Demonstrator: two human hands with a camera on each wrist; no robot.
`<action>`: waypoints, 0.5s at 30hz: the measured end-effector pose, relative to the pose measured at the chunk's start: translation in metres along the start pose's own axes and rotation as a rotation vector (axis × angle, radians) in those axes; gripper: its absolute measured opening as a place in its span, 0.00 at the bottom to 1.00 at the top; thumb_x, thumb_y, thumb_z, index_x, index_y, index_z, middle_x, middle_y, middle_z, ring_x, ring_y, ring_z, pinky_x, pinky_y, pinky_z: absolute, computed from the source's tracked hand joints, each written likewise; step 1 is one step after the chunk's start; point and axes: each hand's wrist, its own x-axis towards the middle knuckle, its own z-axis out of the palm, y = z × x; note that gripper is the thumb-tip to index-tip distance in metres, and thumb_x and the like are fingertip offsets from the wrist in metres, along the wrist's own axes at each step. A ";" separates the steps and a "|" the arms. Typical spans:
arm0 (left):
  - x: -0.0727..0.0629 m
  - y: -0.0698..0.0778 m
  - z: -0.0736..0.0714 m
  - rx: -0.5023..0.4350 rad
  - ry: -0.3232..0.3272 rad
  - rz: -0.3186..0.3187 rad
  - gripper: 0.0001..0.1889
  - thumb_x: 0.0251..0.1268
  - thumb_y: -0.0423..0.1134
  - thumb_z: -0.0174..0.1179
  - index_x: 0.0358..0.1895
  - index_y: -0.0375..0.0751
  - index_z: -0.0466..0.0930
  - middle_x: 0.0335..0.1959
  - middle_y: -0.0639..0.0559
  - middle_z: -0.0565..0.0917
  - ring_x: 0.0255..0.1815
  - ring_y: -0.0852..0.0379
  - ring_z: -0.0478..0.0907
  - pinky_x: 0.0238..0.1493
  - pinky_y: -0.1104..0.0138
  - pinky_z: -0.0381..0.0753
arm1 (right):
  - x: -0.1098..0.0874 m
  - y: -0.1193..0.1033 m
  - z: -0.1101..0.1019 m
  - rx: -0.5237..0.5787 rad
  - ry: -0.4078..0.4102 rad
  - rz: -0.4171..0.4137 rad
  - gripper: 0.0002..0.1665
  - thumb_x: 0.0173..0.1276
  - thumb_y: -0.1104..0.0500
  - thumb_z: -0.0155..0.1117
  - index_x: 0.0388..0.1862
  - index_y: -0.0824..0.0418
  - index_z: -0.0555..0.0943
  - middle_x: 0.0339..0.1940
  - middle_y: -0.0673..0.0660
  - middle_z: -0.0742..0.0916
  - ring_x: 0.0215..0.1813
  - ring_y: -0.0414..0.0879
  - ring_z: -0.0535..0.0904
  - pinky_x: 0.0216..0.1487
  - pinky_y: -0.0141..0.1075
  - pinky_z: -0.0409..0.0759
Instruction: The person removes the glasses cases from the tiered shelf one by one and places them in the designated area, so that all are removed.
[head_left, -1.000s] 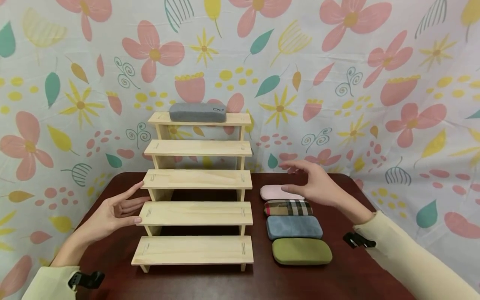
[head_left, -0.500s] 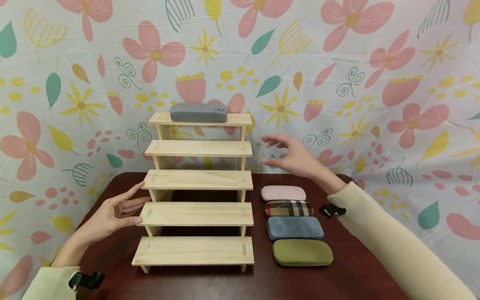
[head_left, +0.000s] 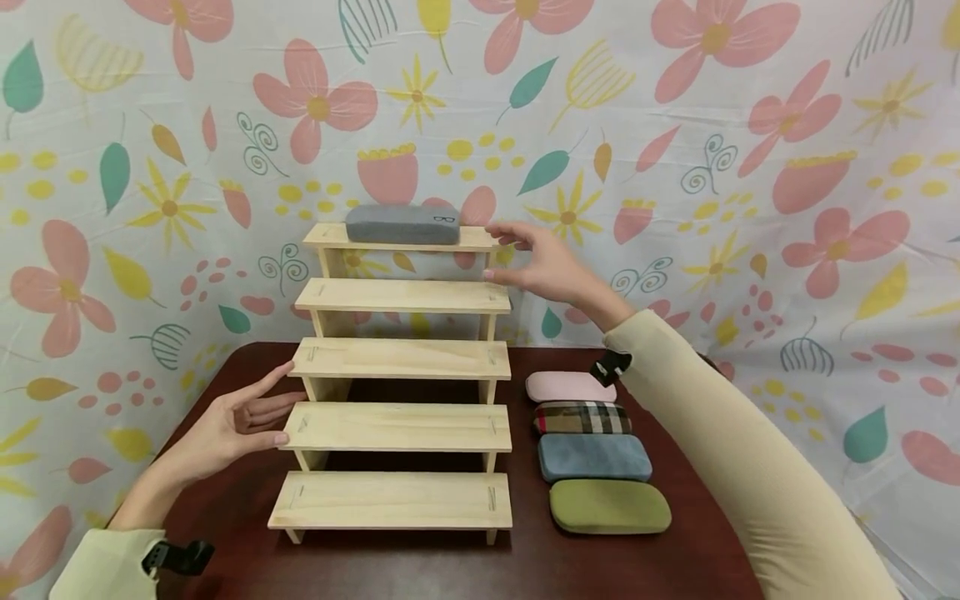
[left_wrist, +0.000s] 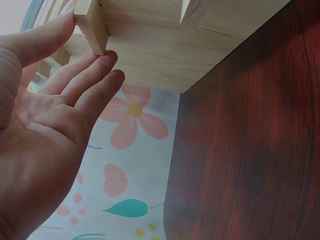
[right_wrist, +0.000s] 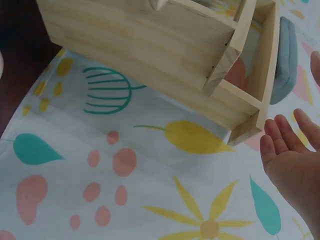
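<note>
A pale wooden stepped rack (head_left: 397, 358) stands on the dark table. My left hand (head_left: 236, 429) holds the left end of its second-lowest step; in the left wrist view the thumb and fingertips (left_wrist: 111, 56) touch that board's edges. On the top step lies a grey glasses case (head_left: 402, 225) with a small glasses print. Just right of that step, my right hand (head_left: 543, 262) is held up with loosely bent fingers and nothing in them. From the right wrist view, a gap shows between the right hand and the grey case (right_wrist: 285, 60).
Right of the rack, several glasses cases lie in a column: a pink one (head_left: 570, 386), a plaid one (head_left: 583, 417), a blue one (head_left: 595, 457) and a green one (head_left: 611, 507). A floral cloth (head_left: 675, 167) hangs behind the table (head_left: 390, 571).
My right hand has risen from over the pink case and moved left to the rack's top step. My left hand stays at the rack's side. The cases lie as before.
</note>
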 end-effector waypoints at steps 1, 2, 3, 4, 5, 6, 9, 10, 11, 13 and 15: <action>0.000 0.000 0.000 0.003 0.000 0.002 0.49 0.67 0.15 0.63 0.87 0.37 0.46 0.73 0.39 0.75 0.71 0.58 0.76 0.50 0.57 0.88 | 0.005 0.000 0.001 -0.001 -0.001 -0.005 0.43 0.71 0.48 0.76 0.80 0.57 0.71 0.76 0.58 0.76 0.74 0.55 0.70 0.74 0.51 0.67; 0.000 0.000 0.000 0.008 0.001 0.004 0.49 0.67 0.15 0.63 0.87 0.37 0.47 0.73 0.38 0.75 0.71 0.58 0.76 0.49 0.57 0.88 | 0.010 -0.001 0.002 0.004 -0.002 -0.010 0.43 0.71 0.48 0.76 0.80 0.57 0.71 0.76 0.58 0.75 0.75 0.55 0.70 0.74 0.51 0.67; 0.000 -0.001 0.000 0.014 0.002 0.007 0.49 0.67 0.15 0.63 0.86 0.37 0.47 0.73 0.36 0.74 0.71 0.58 0.76 0.49 0.57 0.88 | 0.015 -0.002 0.004 0.011 0.000 -0.017 0.42 0.71 0.49 0.76 0.80 0.57 0.72 0.76 0.58 0.76 0.75 0.54 0.70 0.74 0.51 0.67; 0.000 -0.001 0.000 0.020 0.002 0.010 0.49 0.66 0.15 0.63 0.86 0.37 0.47 0.72 0.34 0.74 0.71 0.58 0.76 0.49 0.58 0.88 | 0.021 -0.002 0.004 0.018 0.004 -0.026 0.42 0.71 0.50 0.76 0.79 0.58 0.72 0.75 0.58 0.76 0.75 0.54 0.70 0.75 0.50 0.66; 0.000 -0.001 -0.001 0.026 0.003 0.011 0.49 0.66 0.15 0.63 0.86 0.37 0.47 0.72 0.32 0.74 0.71 0.58 0.76 0.49 0.58 0.88 | 0.026 -0.002 0.005 0.023 0.008 -0.036 0.41 0.71 0.51 0.76 0.79 0.60 0.72 0.75 0.58 0.77 0.75 0.55 0.70 0.75 0.50 0.66; 0.001 -0.002 -0.001 0.028 0.005 0.013 0.49 0.66 0.15 0.63 0.86 0.37 0.47 0.72 0.31 0.73 0.71 0.57 0.76 0.49 0.58 0.89 | 0.032 -0.002 0.006 0.031 0.012 -0.045 0.41 0.71 0.53 0.77 0.78 0.61 0.73 0.74 0.59 0.77 0.74 0.55 0.70 0.75 0.50 0.65; 0.002 -0.003 -0.001 0.017 0.000 0.020 0.49 0.67 0.15 0.63 0.86 0.37 0.47 0.73 0.27 0.71 0.71 0.56 0.76 0.49 0.57 0.88 | 0.045 -0.003 0.006 0.032 0.013 -0.046 0.41 0.70 0.54 0.77 0.78 0.63 0.73 0.73 0.61 0.78 0.74 0.56 0.71 0.76 0.50 0.65; 0.002 -0.003 -0.001 0.013 -0.002 0.022 0.49 0.67 0.15 0.63 0.86 0.37 0.47 0.73 0.27 0.71 0.71 0.56 0.76 0.49 0.57 0.88 | 0.048 -0.003 0.006 0.028 0.009 -0.041 0.42 0.70 0.54 0.78 0.78 0.63 0.72 0.73 0.61 0.78 0.74 0.56 0.71 0.76 0.49 0.65; 0.002 -0.003 -0.001 0.011 -0.002 0.024 0.49 0.67 0.14 0.63 0.86 0.37 0.47 0.73 0.27 0.71 0.72 0.56 0.76 0.50 0.57 0.88 | 0.051 -0.004 0.006 0.019 0.004 -0.037 0.43 0.69 0.53 0.78 0.78 0.63 0.72 0.73 0.61 0.78 0.73 0.56 0.72 0.75 0.49 0.66; 0.002 -0.003 -0.001 0.009 -0.005 0.028 0.49 0.67 0.14 0.63 0.86 0.36 0.46 0.73 0.27 0.71 0.72 0.56 0.76 0.50 0.56 0.88 | 0.057 -0.006 0.007 0.003 -0.010 -0.023 0.44 0.69 0.51 0.78 0.79 0.62 0.71 0.73 0.60 0.78 0.73 0.55 0.72 0.75 0.48 0.68; 0.002 -0.003 -0.002 0.009 -0.004 0.028 0.49 0.67 0.14 0.63 0.86 0.36 0.46 0.73 0.27 0.71 0.72 0.56 0.75 0.49 0.57 0.88 | 0.062 -0.007 0.008 -0.008 -0.014 -0.013 0.44 0.70 0.50 0.77 0.80 0.61 0.71 0.72 0.58 0.78 0.72 0.54 0.73 0.73 0.47 0.70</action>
